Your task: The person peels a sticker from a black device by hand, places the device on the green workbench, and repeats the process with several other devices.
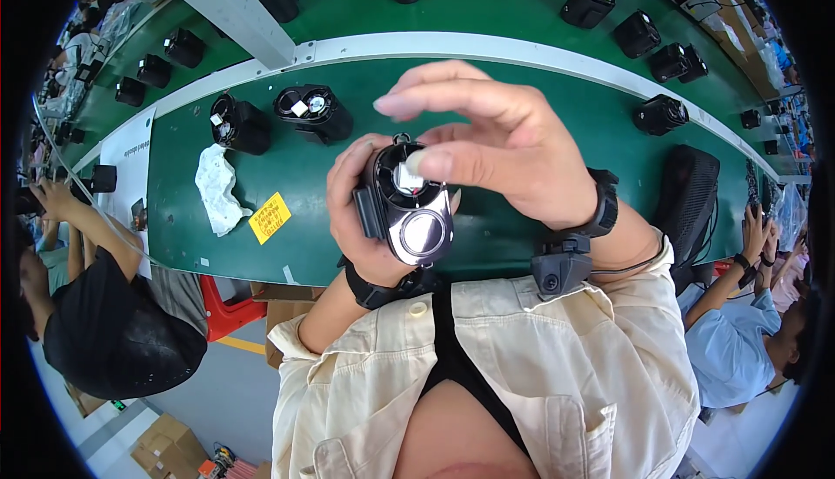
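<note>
My left hand [358, 227] is wrapped round a black oval device [419, 234] with a shiny dark face, a round ring on it and a round opening at its far end. In that opening sits a small white square piece [407, 176]. Above it is my right hand [500, 136], its thumb over the opening at the white piece; whether it touches cannot be made out. The right fingers are stretched out and apart from the thumb. Two similar black devices [315, 114] [240, 124] stand on the green table to the left, with white pieces on their tops.
A crumpled white sheet [217, 190] and a yellow printed card [270, 218] lie left on the green table [487, 249]. A black mesh-covered object [689, 188] lies right. Beyond a white metal rail [487, 47] stand several more black devices [587, 5]. People work on both sides.
</note>
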Available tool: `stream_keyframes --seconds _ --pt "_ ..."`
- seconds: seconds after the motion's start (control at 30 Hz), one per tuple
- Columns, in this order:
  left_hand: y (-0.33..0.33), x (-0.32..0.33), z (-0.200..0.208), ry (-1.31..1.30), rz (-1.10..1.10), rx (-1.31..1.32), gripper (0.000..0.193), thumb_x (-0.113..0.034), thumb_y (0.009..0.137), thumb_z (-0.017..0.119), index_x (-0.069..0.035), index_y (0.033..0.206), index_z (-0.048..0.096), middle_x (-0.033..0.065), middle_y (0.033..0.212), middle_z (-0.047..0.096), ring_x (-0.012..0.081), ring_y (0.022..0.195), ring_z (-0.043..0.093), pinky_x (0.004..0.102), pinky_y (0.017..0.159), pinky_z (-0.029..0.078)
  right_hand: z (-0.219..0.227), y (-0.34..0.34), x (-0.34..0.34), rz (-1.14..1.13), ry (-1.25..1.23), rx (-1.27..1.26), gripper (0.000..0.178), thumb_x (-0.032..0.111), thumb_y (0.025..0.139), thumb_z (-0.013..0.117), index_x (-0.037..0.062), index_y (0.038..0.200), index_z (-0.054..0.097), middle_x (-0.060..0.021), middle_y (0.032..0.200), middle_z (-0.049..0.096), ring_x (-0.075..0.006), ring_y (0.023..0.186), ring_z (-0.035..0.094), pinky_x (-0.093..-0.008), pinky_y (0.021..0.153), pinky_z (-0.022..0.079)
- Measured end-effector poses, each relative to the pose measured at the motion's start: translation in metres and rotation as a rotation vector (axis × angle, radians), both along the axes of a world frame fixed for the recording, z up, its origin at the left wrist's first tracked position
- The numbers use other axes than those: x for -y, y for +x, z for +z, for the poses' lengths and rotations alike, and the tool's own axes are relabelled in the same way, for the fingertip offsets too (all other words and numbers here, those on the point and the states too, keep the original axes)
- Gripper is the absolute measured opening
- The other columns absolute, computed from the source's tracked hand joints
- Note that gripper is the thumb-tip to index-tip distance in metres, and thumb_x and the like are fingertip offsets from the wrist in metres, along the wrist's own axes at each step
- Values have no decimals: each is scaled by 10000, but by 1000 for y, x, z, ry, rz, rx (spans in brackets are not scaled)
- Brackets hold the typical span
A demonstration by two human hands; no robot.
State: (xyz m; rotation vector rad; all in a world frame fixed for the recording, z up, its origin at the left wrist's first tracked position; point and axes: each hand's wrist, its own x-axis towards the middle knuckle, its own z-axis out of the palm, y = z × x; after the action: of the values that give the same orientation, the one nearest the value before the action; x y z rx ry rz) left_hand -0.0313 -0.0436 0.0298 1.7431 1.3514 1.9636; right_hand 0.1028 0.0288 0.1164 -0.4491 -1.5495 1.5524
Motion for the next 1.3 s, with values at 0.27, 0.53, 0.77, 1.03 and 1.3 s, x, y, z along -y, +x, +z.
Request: stream_keyframes --seconds 0.27,0.53,0.77,1.03,1.3 --pt "-2 0 2 -25 13 -81 848 -149 601 892 -19 1293 420 173 1169 553 292 1033 581 383 889 477 0 8 -7 301 -452 67 276 31 860 650 -33 1127 629 -146 1234 592 -176 998 625 -277 823 525" --pt "-4 -4 -3 -47 -11 32 853 -162 609 885 -16 1304 412 160 1209 529 273 1070 568 369 917 467 8 -2 8 -254 303 192 228 28 804 703 23 1031 689 -110 1052 650 -190 983 634 -280 793 533" --pt "-6 -2 -1 -46 7 25 830 -155 616 876 -11 1300 427 157 1209 528 263 1068 570 358 923 468 7 2 1 -384 911 296 214 3 705 740 32 916 717 -81 908 613 -207 823 598 -295 674 488" --pt "-5 -4 -1 -82 -18 57 795 -157 625 871 -4 1282 450 151 1189 539 247 1042 585 338 902 482 5 6 -15 -233 923 239 236 12 683 762 25 914 714 -69 882 597 -209 752 548 -298 644 451" --pt "-6 -3 7 -176 -85 151 823 -148 616 884 0 1283 424 146 1189 535 233 1042 581 346 903 479 6 11 -15 -104 746 229 241 28 763 728 25 1003 715 -87 972 599 -178 830 555 -301 673 480"
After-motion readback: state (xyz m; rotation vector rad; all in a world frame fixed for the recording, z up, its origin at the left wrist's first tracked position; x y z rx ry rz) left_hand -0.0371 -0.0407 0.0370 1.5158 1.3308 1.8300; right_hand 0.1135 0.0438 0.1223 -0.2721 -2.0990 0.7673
